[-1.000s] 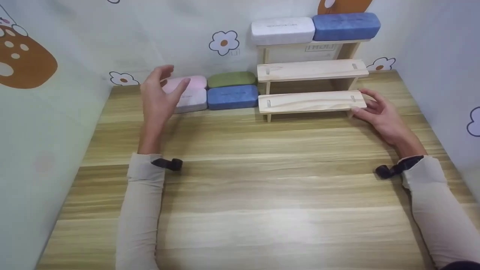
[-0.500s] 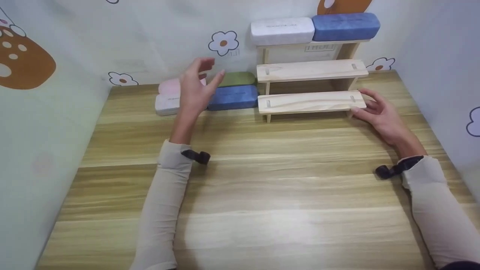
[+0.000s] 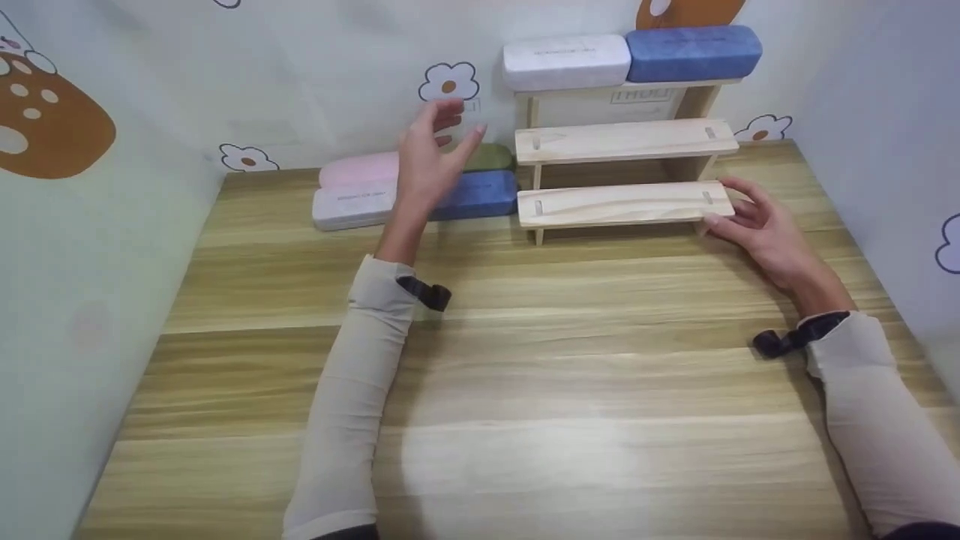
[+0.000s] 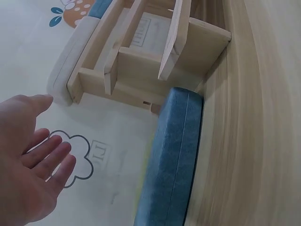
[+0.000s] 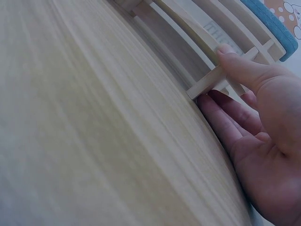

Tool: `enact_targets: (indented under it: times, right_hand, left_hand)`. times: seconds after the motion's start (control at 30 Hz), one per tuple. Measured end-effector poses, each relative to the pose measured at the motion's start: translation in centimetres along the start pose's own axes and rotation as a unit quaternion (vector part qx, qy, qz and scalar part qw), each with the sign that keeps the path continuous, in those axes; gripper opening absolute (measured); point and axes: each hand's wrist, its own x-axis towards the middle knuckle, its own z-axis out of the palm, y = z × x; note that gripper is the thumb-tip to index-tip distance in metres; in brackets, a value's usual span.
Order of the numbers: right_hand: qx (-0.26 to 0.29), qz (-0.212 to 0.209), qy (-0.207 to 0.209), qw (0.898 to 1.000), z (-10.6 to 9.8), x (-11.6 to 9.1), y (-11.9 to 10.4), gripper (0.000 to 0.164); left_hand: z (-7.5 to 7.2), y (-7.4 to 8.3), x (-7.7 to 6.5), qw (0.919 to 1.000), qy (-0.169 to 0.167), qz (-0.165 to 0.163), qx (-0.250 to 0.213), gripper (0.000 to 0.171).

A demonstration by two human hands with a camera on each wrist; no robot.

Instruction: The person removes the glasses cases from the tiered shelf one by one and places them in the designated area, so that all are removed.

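Observation:
My left hand point(image 3: 429, 171) hovers over a lower blue glasses case point(image 3: 484, 193) and a green one point(image 3: 495, 157), fingers spread and holding nothing. In the left wrist view the palm and loose fingers face the wall, apart from the blue case point(image 4: 171, 160). At the right end of a three-step wooden display rack point(image 3: 622, 204), my right hand point(image 3: 776, 244) grips the lowest step. The right wrist view has the thumb on the step's edge and the fingers point(image 5: 218, 115) behind its side support. On the top step sit a white case point(image 3: 566, 64) and another blue case point(image 3: 694, 54).
A pink case point(image 3: 360, 166) lies behind a white case point(image 3: 352, 206) on the table point(image 3: 525, 360), both partly behind my left hand. The row of cases abuts the rack's left side. Patterned walls point(image 3: 337, 75) enclose the table's back and sides.
My left hand has moved right and slightly up, from over the pink and white cases to over the green and lower blue ones. My right hand, the rack and the cases have stayed put.

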Motion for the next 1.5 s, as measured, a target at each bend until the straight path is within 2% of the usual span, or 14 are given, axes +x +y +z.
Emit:
enact_targets:
  times: [0.2,0.37,0.5,0.7,0.97,1.17,1.5]
  right_hand:
    - [0.002,0.008,-0.002,1.0,0.0,0.0,-0.1,0.07]
    - [-0.013,0.009,0.0,1.0,-0.1,0.0,-0.1,0.072]
    - [-0.024,0.009,-0.003,1.0,-0.1,0.1,-0.2,0.073]
    - [-0.02,0.003,-0.002,1.0,0.0,0.0,-0.2,0.073]
    - [0.002,-0.006,0.001,1.0,0.2,0.0,0.0,0.071]
    - [-0.01,-0.005,0.001,1.0,0.1,0.1,-0.1,0.072]
    - [-0.011,-0.007,-0.001,1.0,0.2,0.1,-0.1,0.071]
  left_hand:
    - [1.0,0.8,1.4,0.9998,-0.005,-0.005,-0.02,0.062]
    - [1.8,1.4,2.6,0.9992,-0.017,0.003,-0.035,0.067]
    - [2.2,1.8,3.4,0.9989,-0.038,0.021,-0.017,0.069]
    - [2.8,2.5,4.4,0.9983,-0.049,0.031,-0.002,0.071]
    - [3.6,2.9,4.8,0.9975,-0.066,0.023,0.0,0.076]
    - [4.2,3.4,4.9,0.9973,-0.068,0.025,-0.014,0.075]
    - [4.8,4.1,4.8,0.9982,-0.051,0.014,0.03,0.084]
